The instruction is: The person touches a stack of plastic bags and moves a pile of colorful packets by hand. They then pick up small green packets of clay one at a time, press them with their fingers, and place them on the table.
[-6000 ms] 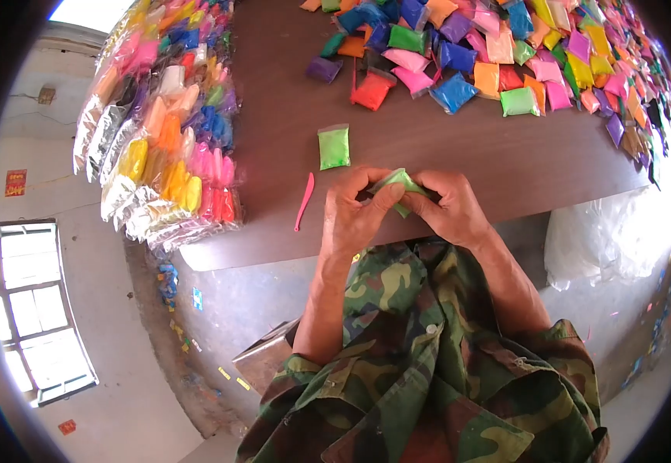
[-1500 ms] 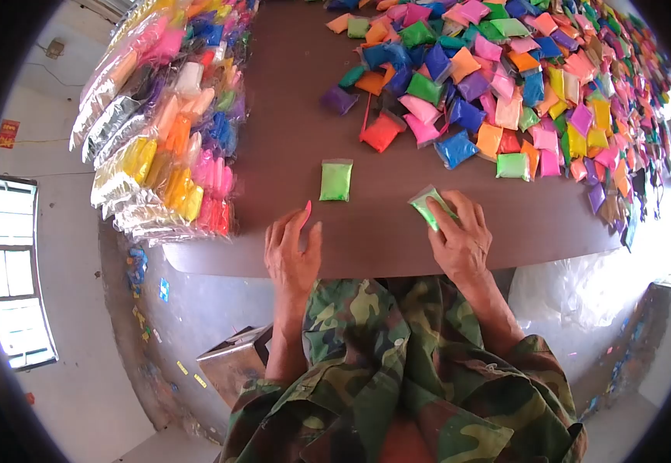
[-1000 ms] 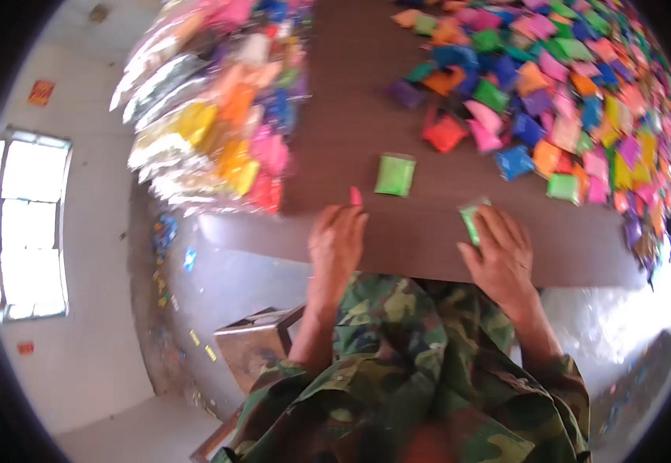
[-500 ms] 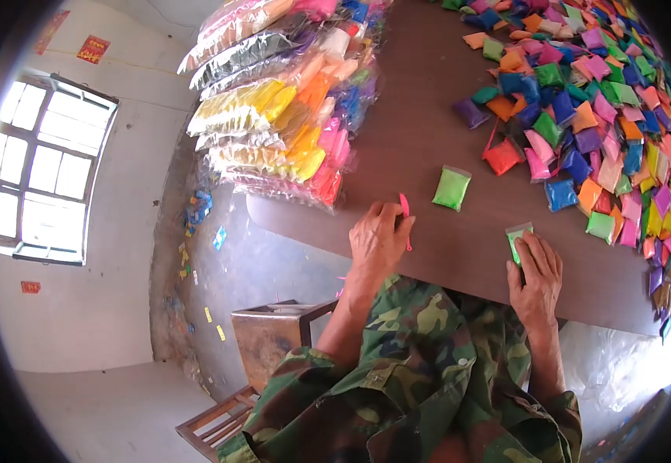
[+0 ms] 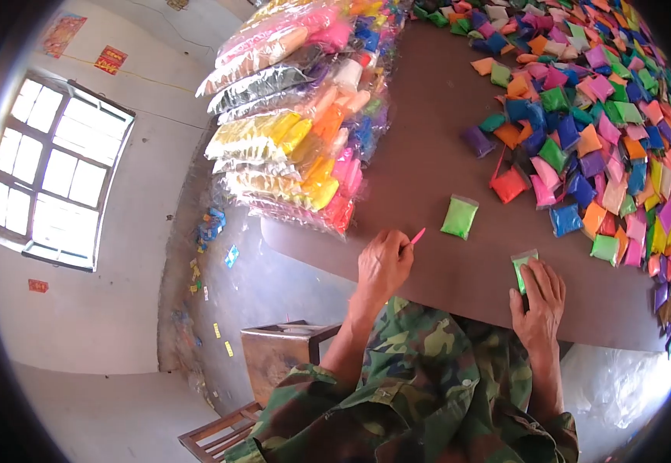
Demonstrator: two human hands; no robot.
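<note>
My left hand (image 5: 384, 264) is closed on a small pink tool (image 5: 419, 236) near the table's front edge; the tool's tip points up and to the right. Under the fingers of my right hand (image 5: 538, 299) lies a light green packet (image 5: 522, 266), pressed against the brown table (image 5: 428, 139), its upper end showing. Between the hands and farther back, another light green packet (image 5: 459, 217) lies flat, touched by neither hand.
A large heap of small coloured packets (image 5: 590, 147) covers the table's right side. Clear bags of coloured packets (image 5: 274, 131) are stacked at the left. Below the table's left edge stands a wooden stool (image 5: 274, 359).
The view has shifted, so the scene appears lower and slightly right. In my left hand the pink tool has turned from nearly upright to slanting right. My right hand remains on its green packet.
</note>
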